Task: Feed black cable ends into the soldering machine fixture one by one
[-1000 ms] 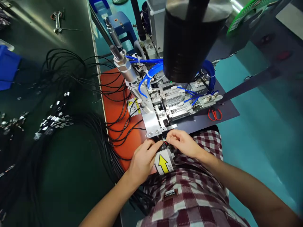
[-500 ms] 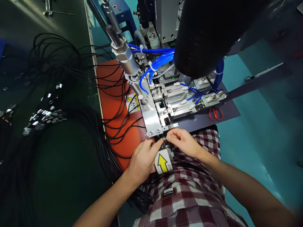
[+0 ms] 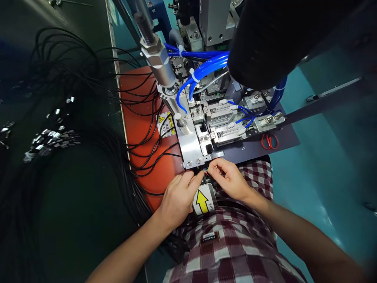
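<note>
Thin coloured wires (image 3: 205,171), with red and green showing, lie between my fingertips at the front of the machine. My left hand (image 3: 180,195) pinches at their left side with thumb and fingers closed. From the right, my right hand (image 3: 228,177) pinches the same wires, its fingers curled together. The ends of the wires are too small to make out. Just above my hands is the machine's metal plate (image 3: 191,151). Below the fingertips sits a white label with a yellow arrow (image 3: 202,201), partly covered by my left hand.
Black cables (image 3: 147,151) run across the orange-red surface (image 3: 141,125) at the left. A heap of cables with shiny metal ends (image 3: 54,135) lies on the dark table. Red-handled scissors (image 3: 269,142) lie at right. Blue air tubes (image 3: 212,68) and a thick black column (image 3: 259,51) stand over the machine.
The view has shifted slightly, so the machine sits a little higher and further right. Both hands keep their pinch on the wires, with only small finger movement.
</note>
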Tool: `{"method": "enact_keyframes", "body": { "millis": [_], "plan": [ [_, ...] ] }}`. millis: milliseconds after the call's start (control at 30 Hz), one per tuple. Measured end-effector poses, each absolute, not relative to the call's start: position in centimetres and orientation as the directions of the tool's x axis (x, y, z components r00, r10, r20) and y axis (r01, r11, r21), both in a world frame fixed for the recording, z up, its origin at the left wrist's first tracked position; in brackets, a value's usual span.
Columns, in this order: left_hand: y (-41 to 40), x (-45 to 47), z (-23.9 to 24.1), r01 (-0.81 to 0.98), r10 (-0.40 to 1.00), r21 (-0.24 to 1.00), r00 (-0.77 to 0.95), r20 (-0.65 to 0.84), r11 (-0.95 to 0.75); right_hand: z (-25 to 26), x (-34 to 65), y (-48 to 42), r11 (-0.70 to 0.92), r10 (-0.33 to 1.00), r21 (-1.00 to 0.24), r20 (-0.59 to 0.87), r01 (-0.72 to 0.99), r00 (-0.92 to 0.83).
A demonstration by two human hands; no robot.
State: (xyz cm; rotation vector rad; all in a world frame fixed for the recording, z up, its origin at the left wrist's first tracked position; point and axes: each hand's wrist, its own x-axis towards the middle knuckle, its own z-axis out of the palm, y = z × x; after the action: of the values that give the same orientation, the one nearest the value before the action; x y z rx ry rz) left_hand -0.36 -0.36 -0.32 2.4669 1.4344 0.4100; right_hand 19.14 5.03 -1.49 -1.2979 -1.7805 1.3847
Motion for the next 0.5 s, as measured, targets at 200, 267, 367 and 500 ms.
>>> {"method": "enact_keyframes", "body": {
  "millis": [200, 267, 367, 500],
  "plan": [
    [-0.24, -0.23, -0.33, 0.806, 0.874, 0.343, 0.467, 0.134, -0.483, -1.58, 19.13, 4.69, 0.165, 0.913, -0.908, -0.007, 0.385, -0.407],
    [-0.23, -0.22, -0.33, 0.807, 0.874, 0.336, 0.466, 0.140, -0.485, -1.70, 19.11, 4.57, 0.223, 0.910, -0.892, 0.045, 0.393, -0.413],
    [-0.22, -0.22, -0.32, 0.806, 0.873, 0.339, 0.465, 0.146, -0.486, -1.92, 19.07, 4.47, 0.277, 0.903, -0.870, 0.090, 0.409, -0.421],
    [-0.19, -0.19, -0.20, 0.803, 0.874, 0.348, 0.462, 0.152, -0.485, -1.97, 19.10, 4.46, 0.302, 0.900, -0.856, 0.111, 0.419, -0.422]
  ]
}}
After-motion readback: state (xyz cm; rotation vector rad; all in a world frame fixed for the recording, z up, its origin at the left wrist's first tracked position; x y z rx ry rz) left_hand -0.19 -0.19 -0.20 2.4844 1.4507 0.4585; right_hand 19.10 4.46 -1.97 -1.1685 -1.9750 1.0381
